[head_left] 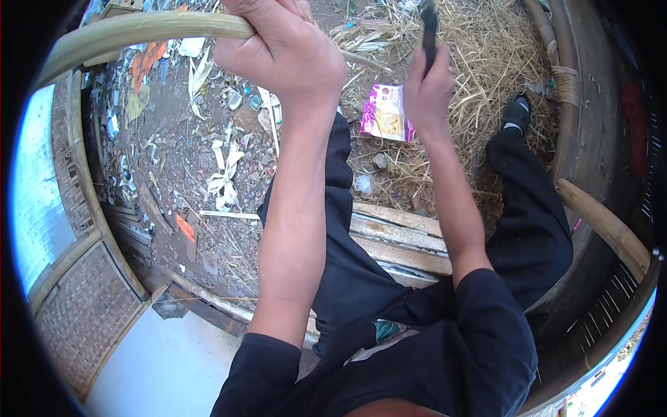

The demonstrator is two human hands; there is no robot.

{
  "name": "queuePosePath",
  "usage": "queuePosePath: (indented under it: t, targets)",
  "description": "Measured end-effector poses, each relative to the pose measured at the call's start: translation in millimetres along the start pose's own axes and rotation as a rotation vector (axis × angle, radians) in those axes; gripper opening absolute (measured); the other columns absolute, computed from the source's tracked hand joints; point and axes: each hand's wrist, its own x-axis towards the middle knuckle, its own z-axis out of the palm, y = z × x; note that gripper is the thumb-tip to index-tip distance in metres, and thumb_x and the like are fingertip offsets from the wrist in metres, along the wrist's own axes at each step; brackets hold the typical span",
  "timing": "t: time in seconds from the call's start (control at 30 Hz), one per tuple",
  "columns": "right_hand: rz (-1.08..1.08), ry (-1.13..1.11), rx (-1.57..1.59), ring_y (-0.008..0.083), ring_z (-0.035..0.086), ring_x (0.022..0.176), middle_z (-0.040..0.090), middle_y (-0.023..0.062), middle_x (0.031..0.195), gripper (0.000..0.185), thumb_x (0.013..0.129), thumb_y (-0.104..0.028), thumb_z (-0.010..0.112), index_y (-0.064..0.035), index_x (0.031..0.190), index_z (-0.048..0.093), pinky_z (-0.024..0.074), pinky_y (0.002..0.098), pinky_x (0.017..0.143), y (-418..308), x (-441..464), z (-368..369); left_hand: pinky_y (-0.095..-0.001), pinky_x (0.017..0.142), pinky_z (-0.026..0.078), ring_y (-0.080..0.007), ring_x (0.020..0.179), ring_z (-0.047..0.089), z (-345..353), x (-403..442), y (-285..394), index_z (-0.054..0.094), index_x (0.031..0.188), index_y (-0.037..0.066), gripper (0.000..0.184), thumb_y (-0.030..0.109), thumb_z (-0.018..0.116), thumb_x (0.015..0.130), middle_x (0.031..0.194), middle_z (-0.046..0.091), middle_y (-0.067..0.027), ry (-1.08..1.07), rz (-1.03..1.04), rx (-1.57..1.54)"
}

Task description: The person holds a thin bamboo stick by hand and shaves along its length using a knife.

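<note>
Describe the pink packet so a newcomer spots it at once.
Start at the dry straw spread over the ground, beyond the wooden slats. On its left side, just left of the right hand, lies a packet with a yellow picture. Its bright pink edges set it apart from the straw and grey stone.

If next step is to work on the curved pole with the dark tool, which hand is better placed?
Probably the right hand: it grips the dark tool, while the left hand is closed around the curved pole and seems better kept for holding it.
</note>
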Motion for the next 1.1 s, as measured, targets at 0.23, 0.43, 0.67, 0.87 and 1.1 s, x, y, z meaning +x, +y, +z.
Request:
queuePosePath:
  t: [0.23,0.43,0.67,0.87,1.1]
  targets:
    - [-0.052,0.233,0.128,0.0298,0.061,0.062,0.057,0.0159,0.07,0.02,0.097,-0.017,0.047,0.0027,0.102,0.046,0.044,0.0394,0.052,28.5,-6.0,37.6,-0.025,0.031,0.02,-0.0067,0.033,0.029,-0.5,4.0,-2.7,0.033,0.065,0.009,0.054,0.051,0.038,0.099,0.046,0.029,0.0004,0.039,-0.039,0.024]
    - [0.621,-0.476,-0.371,0.0469,0.06,0.097,0.06,0.0361,0.097,0.028,0.089,-0.016,0.046,0.0084,0.099,0.056,0.0474,0.0531,0.083,226.9,-125.3,139.0,-0.0273,0.032,0.022,-0.0083,0.033,0.026,6.9,-7.3,-3.2,0.035,0.066,0.01,0.052,0.05,0.036,0.1,0.048,0.028,0.001,0.017,0.006,0.116]
    - [0.777,-0.433,-0.171,0.0454,0.062,0.09,0.063,0.0297,0.085,0.045,0.094,-0.038,0.047,0.0062,0.093,0.058,0.0462,0.0486,0.078,208.3,-149.1,111.0,-0.0273,0.035,0.015,-0.0074,0.036,0.021,9.0,-3.3,9.8,0.031,0.064,0.012,0.055,0.054,0.035,0.099,0.048,0.024,0.0026,0.066,-0.106,0.021]
    - [0.725,-0.491,-0.239,0.0486,0.06,0.091,0.062,0.0334,0.088,0.049,0.094,-0.041,0.046,0.0076,0.096,0.056,0.0447,0.052,0.081,209.1,-118.8,112.1,-0.0271,0.037,0.013,-0.0083,0.036,0.02,0.4,-3.6,8.9,0.031,0.065,0.012,0.055,0.056,0.035,0.098,0.048,0.023,0.0018,0.048,-0.126,-0.008]
    - [0.766,-0.484,-0.235,0.0503,0.058,0.097,0.061,0.0359,0.095,0.05,0.092,-0.039,0.047,0.0097,0.099,0.057,0.0433,0.052,0.087,191.0,-112.2,108.8,-0.0272,0.037,0.012,-0.0091,0.037,0.019,3.4,-2.9,6.2,0.031,0.065,0.011,0.056,0.056,0.035,0.098,0.048,0.022,0.0011,0.049,-0.138,-0.022]
